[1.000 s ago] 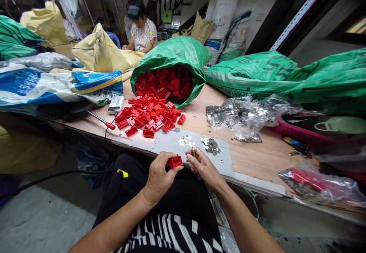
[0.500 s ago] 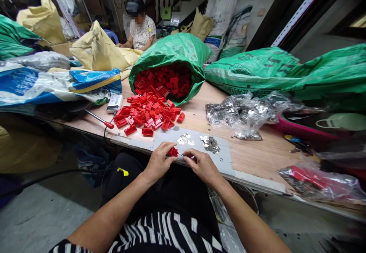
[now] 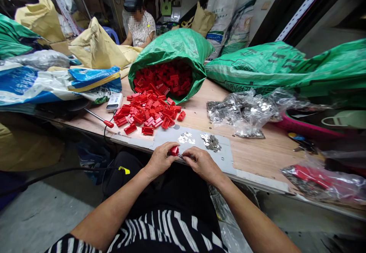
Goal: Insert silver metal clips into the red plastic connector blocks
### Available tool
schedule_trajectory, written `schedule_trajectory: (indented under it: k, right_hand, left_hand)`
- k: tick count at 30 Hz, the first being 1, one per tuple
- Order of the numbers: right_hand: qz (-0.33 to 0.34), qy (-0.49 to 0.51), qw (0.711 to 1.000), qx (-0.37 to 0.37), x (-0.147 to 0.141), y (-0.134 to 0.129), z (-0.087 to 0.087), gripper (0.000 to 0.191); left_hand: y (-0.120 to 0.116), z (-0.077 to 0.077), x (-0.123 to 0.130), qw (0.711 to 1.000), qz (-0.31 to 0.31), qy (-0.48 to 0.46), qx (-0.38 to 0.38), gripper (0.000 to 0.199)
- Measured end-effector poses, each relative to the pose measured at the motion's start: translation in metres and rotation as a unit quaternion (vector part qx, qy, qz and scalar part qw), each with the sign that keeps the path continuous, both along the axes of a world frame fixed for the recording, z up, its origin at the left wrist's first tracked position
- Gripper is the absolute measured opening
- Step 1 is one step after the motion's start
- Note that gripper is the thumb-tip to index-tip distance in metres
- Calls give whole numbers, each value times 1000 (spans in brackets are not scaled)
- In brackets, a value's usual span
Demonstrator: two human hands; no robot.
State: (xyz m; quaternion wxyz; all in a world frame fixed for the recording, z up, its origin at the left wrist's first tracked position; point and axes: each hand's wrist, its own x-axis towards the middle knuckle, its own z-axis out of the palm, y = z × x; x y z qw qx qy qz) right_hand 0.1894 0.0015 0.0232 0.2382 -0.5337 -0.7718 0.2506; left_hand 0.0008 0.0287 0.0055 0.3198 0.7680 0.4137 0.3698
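Observation:
My left hand point(image 3: 160, 159) is closed on a small red plastic housing point(image 3: 174, 151) at the table's front edge. Pinched in the fingers of my right hand point(image 3: 203, 163) is a thin metal piece point(image 3: 180, 155), its tip at the right end of the housing. Whether that tip is inside the housing I cannot tell, and its other end is hidden in the fingers. Just beyond my hands, two small piles of metal tabs, a bright pile point(image 3: 186, 137) and a greyer pile point(image 3: 211, 143), lie on a grey sheet point(image 3: 225, 157).
A green sack point(image 3: 177, 41) lies with its mouth towards me, spilling a heap of red housings point(image 3: 145, 111). Left of it are a red-handled tool point(image 3: 108, 123) and a white device point(image 3: 114, 102). Clear bags of metal parts point(image 3: 246, 111) lie right. Another person point(image 3: 140, 28) sits across.
The red housing has turned in my left hand, so more of its smooth face shows. My right hand stays close beside it, and the view has shifted slightly.

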Motion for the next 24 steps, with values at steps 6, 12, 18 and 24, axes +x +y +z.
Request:
schedule_trajectory:
  k: [6, 12, 18, 24]
  right_hand:
    - [-5, -14, 1000, -3, 0, 1, -2, 15]
    - [-22, -54, 998, 2, -8, -2, 0, 15]
    - [-67, -88, 994, 8, -21, -7, -2, 13]
    - [-40, -19, 999, -19, -13, -5, -2, 14]
  left_hand:
    - [0, 0, 0, 1000, -3, 3, 2, 43]
    - [2, -3, -1, 1000, -1, 11, 22, 40]
    - [3, -7, -2, 1000, -2, 9, 15, 38]
    - [-1, -7, -2, 1000, 5, -10, -1, 35]
